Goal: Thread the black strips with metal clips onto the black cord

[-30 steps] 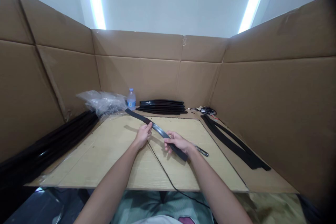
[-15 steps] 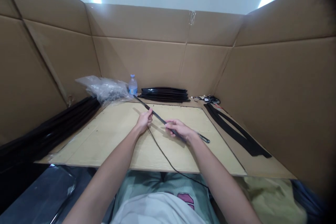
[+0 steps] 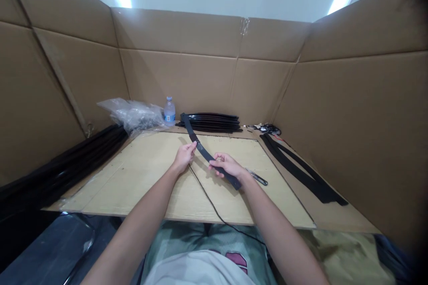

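A long, curved black strip [image 3: 204, 153] is held above the board, its broad flat side facing me. My left hand [image 3: 185, 156] pinches it around the middle, beside a darker band. Farther down, my right hand [image 3: 228, 165] grips the strip between thumb and fingers, near its lower end. The far end reaches up in front of a stack of glossy black strips [image 3: 210, 123]. A thin dark cable [image 3: 209, 198] runs from beneath my left hand over the board's front edge. Just beyond my right wrist lies a box cutter [image 3: 259, 178].
Cardboard walls enclose the pale board [image 3: 133, 182]. Crumpled clear plastic [image 3: 137, 116] and a water bottle [image 3: 169, 112] stand at the back left. Long black pieces [image 3: 67, 160] line the left side. Two flat black strips [image 3: 301, 171] lie right, near a tangle of cables [image 3: 267, 129].
The strip has turned from edge-on to show its broad face, and its far end has swung right toward the stack. Both hands keep hold in nearly the same places.
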The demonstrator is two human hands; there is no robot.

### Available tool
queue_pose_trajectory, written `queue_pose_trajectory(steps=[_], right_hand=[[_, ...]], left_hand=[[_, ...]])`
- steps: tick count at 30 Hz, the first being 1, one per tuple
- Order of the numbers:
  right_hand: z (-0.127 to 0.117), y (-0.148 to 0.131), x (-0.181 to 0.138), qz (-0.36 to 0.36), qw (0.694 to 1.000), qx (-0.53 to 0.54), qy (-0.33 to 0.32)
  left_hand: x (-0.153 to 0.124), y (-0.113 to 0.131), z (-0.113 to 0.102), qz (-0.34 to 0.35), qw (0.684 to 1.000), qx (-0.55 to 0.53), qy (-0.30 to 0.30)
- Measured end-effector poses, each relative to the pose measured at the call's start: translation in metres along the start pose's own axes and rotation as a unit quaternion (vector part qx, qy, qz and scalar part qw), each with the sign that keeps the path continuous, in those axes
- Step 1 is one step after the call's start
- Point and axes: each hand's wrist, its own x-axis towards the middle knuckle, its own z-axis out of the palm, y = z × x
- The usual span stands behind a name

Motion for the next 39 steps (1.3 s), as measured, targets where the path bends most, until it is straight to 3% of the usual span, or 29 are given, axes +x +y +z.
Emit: queue_pose_trajectory(steps=[5, 12, 19, 24, 29, 33, 39], right_hand=[[0.000, 0.001, 0.004, 0.030, 0.998, 0.015, 0.049], [-0.001, 0.007, 0.004, 0.053, 0.990, -0.009, 0.127], [0.011, 0.000, -0.002, -0.022, 1.000, 0.010, 0.020], [0.010, -0.005, 0.000, -0.042, 0.998, 0.009, 0.040], [0.008, -0.005, 0.000, -0.007, 0.998, -0.042, 0.045], [0.007, -0.004, -0.003, 0.017, 0.998, -0.048, 0.027], [0.007, 0.002, -0.001, -0.018, 1.000, -0.010, -0.006]], left_hand=[[0.001, -0.003, -0.002, 0.031, 0.990, 0.125, 0.061], [-0.001, -0.002, 0.001, 0.008, 0.995, 0.092, 0.040], [-0.002, -0.001, 0.002, -0.020, 1.000, -0.012, 0.001], [0.000, 0.002, -0.001, -0.040, 0.998, -0.041, 0.009], [0.000, 0.004, -0.005, -0.082, 0.994, -0.063, -0.027], [-0.003, 0.005, -0.006, -0.075, 0.992, -0.079, -0.060], [-0.003, 0.004, -0.003, -0.033, 0.996, -0.053, -0.060]])
